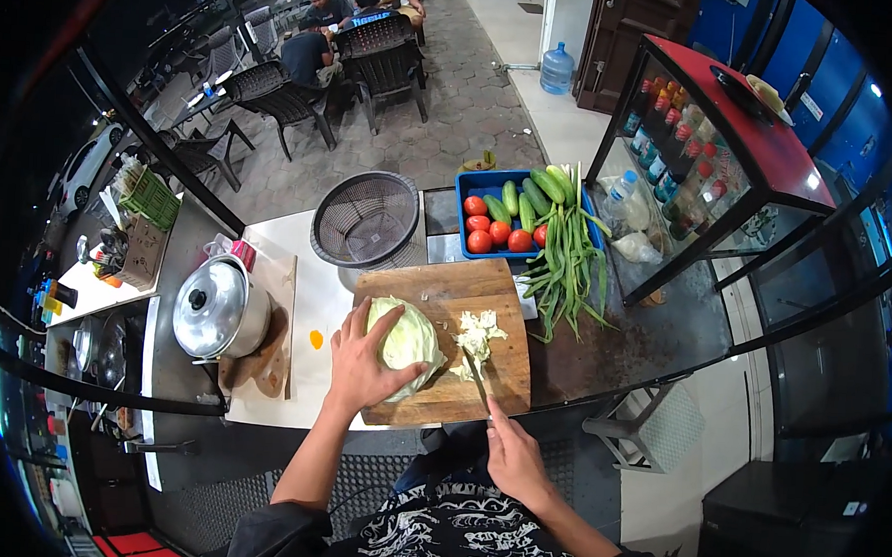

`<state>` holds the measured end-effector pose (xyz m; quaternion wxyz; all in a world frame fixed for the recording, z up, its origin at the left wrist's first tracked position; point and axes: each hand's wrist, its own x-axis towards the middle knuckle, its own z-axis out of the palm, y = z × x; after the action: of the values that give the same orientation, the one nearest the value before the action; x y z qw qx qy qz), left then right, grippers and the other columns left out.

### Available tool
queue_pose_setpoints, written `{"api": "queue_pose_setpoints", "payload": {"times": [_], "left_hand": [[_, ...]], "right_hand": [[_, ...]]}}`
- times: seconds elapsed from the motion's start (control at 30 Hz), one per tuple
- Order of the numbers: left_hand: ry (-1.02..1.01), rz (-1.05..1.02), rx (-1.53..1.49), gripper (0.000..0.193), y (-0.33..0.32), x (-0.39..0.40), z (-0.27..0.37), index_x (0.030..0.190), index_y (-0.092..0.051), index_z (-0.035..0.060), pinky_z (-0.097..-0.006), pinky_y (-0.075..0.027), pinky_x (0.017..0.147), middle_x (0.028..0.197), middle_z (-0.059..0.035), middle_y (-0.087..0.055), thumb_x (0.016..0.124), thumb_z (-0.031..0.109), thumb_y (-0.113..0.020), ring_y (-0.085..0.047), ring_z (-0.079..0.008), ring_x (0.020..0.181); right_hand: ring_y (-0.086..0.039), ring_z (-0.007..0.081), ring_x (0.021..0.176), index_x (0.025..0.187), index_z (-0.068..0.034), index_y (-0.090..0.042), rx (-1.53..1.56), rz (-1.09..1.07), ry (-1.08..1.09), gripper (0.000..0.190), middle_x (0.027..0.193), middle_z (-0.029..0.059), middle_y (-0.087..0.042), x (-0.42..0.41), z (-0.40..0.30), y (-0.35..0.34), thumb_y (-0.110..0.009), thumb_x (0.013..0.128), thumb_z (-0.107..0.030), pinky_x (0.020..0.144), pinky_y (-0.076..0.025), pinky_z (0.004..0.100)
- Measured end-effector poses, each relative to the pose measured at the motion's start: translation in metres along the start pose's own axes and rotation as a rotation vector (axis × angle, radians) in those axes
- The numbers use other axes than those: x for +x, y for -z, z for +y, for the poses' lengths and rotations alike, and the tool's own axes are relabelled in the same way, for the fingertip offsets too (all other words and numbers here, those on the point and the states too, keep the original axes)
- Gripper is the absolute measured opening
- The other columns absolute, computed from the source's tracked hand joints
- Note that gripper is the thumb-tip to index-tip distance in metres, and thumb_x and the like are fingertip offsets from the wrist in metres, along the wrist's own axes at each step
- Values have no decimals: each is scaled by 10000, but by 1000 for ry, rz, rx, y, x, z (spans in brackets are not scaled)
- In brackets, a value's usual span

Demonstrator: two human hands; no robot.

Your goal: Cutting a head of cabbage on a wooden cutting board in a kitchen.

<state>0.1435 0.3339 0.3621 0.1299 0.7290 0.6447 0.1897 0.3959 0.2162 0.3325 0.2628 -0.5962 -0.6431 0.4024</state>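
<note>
A pale green head of cabbage (411,344) sits on the left part of a wooden cutting board (446,286). My left hand (364,357) grips it from the left, thumb and fingers spread over its side. In my right hand (514,455) is a knife (477,373), held by the handle at the board's near edge. The blade points away from me and its tip touches a small heap of chopped cabbage (479,334) on the right of the board. A gap of bare wood lies between blade and cabbage head.
Beyond the board stand a dark plastic basket (366,219) and a blue tray (461,181) of tomatoes, cucumbers and green onions (572,261). A lidded aluminium pot (221,310) is at left. At right is a bottle display case (729,119). Several people (306,54) sit farther off.
</note>
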Motion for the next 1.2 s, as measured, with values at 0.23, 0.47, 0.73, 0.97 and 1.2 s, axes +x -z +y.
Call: {"api": "queue_pose_setpoints", "payload": {"times": [0.23,0.47,0.73,0.97,1.2], "left_hand": [[-28,77,45,886,-9,-5,2,1420,-577,219,-595,-336,1069,1505,-275,-418,656,603,-811,-385,-445,1401],[-10,82,56,894,-8,-7,2,1423,-566,224,-594,-347,1054,1511,-269,-409,650,595,-818,-383,-442,1398],[36,56,66,864,-5,-6,11,1395,-585,172,-558,-340,1104,1494,-270,-427,660,545,-843,-401,-444,1386],[11,47,56,895,-8,-4,2,1429,-547,232,-628,-354,1032,1505,-266,-405,652,584,-818,-388,-457,1380],[28,51,36,860,-7,-3,2,1400,-577,215,-626,-343,1042,1505,-272,-396,654,574,-809,-391,-452,1369]], "right_hand": [[-636,489,915,1573,-37,-277,200,180,168,631,1043,276,-605,15,-20,-62,-508,987,-52,780,-522,533],[-604,464,796,1585,-32,-253,143,206,189,664,963,258,-560,17,-17,-77,-509,972,-34,702,-506,511],[-596,464,847,1589,-20,-231,100,168,186,706,991,268,-541,27,-20,-76,-516,943,-16,740,-512,519],[-612,488,836,1590,-24,-226,35,77,143,757,1040,290,-546,27,-33,-63,-544,903,-11,725,-539,534],[-636,496,820,1584,-25,-248,-26,41,122,723,1036,308,-571,47,-39,-54,-539,923,-43,722,-551,528]]}}
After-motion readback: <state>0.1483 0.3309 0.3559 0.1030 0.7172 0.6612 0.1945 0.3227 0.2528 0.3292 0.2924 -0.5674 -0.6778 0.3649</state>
